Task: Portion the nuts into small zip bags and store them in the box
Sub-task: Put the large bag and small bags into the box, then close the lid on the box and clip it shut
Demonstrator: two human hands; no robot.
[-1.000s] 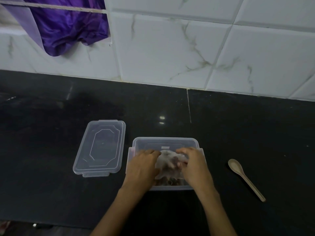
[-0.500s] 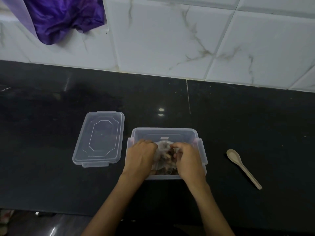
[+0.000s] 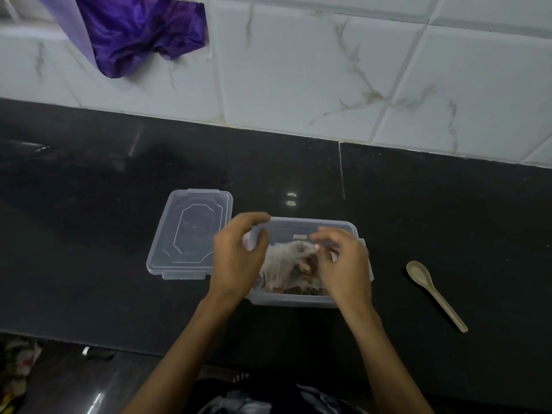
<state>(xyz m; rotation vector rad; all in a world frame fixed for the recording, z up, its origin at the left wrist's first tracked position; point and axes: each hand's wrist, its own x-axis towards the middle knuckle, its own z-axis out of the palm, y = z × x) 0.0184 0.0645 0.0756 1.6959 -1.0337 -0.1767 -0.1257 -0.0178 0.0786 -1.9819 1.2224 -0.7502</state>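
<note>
Risen since half a second ago: both hands, up off the bags and now poised over the box [image 3: 301,298]. Left hand [image 3: 239,258] at the box's 9 o'clock rim, fingers loosely curled, thumb apart, nothing held: an open grip. Right hand [image 3: 343,264] over the box's 3 o'clock half, fingers curled toward the crumpled bags [image 3: 283,264]; whether pinching plastic or not, cannot tell. Bags heaped inside the box, brown nuts [image 3: 301,289] showing through at the near side.

Lid [image 3: 188,234] flat on the worktop [image 3: 89,234] at the box's 9 o'clock, just beside it, partly hidden by the left hand. Spoon [image 3: 433,291] at 3 o'clock, well apart, bowl toward the wall, handle slanting toward 5 o'clock.

Black, glossy worktop, two small light glints at the box's 12 o'clock, a thin seam running back to the wall. White marbled tiles [image 3: 298,70] behind. Purple cloth [image 3: 134,31] hanging at 11 o'clock. Dark floor below the near edge.
</note>
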